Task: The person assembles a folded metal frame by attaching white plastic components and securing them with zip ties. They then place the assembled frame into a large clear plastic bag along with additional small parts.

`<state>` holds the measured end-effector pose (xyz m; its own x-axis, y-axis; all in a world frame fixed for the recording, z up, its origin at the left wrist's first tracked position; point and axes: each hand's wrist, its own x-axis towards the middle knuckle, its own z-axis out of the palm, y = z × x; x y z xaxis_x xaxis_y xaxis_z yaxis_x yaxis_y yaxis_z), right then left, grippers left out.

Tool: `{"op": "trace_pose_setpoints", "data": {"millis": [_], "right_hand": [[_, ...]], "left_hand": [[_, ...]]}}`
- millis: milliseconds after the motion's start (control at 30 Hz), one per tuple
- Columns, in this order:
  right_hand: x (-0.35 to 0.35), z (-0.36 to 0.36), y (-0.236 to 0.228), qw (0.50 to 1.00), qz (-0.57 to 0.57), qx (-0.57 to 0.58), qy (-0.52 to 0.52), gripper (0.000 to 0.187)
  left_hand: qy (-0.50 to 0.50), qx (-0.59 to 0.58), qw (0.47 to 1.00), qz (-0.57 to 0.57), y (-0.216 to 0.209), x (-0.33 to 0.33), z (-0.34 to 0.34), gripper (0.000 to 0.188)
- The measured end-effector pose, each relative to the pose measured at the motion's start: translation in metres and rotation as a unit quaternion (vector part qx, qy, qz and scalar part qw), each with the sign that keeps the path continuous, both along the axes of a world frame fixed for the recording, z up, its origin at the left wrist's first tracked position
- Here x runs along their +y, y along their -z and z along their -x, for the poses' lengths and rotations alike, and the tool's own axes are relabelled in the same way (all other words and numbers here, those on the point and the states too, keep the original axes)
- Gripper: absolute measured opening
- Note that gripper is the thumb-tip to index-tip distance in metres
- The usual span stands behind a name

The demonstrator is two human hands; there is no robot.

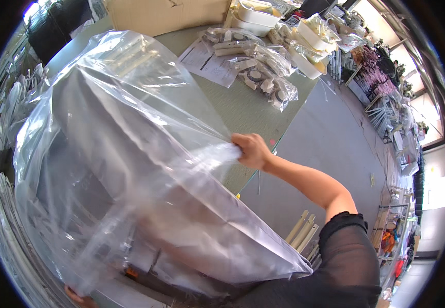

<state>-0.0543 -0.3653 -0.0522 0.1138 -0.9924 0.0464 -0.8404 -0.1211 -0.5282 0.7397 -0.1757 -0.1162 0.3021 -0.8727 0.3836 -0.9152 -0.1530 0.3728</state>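
Observation:
A large clear plastic bag (130, 72) billows across the left and middle of the view. My right hand (253, 150) is closed on its gathered edge, with the arm stretched out from the lower right. At the bottom left my left hand (80, 297) shows only in part, its fingers curled at the lower edge of the plastic. Behind and under the film spreads a big grey fabric piece (222, 220), with a pointed corner at the lower right. Motion blurs the plastic between my hands, and the film partly veils the fabric.
On the green tabletop (253, 115) lie several bagged parts (266, 77) and a printed sheet (209, 66). White tubs (256, 18) and a cardboard box (166, 15) stand at the back. Cream-coloured bars (300, 231) rise beside my right arm. Crowded shelving (394, 226) lines the right.

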Motion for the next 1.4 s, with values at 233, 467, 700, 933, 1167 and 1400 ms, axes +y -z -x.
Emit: {"op": "trace_pose_setpoints", "data": {"millis": [233,467,700,933,1167,1400], "right_hand": [[0.216,0.109,0.026,0.947,-0.263,0.007,0.184,0.033],[0.127,-0.005,-0.103,0.982,0.090,0.111,-0.125,0.053],[0.189,0.009,-0.098,0.942,-0.205,-0.263,-0.023,0.019],[0.244,0.029,-0.130,0.989,-0.134,-0.016,-0.059,0.043],[0.229,0.010,-0.157,0.988,-0.055,0.111,-0.090,0.026],[0.278,-0.005,-0.146,0.953,-0.069,0.121,-0.268,0.064]], "left_hand": [[-0.088,0.142,0.978,-0.124,-0.015,0.161,0.191,0.058],[0.027,0.215,0.976,-0.001,-0.089,0.115,0.276,0.057],[0.109,0.376,0.902,-0.183,-0.128,0.146,0.268,0.008],[0.081,0.488,0.855,-0.155,-0.145,0.206,0.262,0.011],[0.121,0.203,0.967,-0.096,-0.129,0.194,0.253,0.004],[0.176,0.055,0.953,-0.240,-0.137,0.201,0.249,0.026]]}}
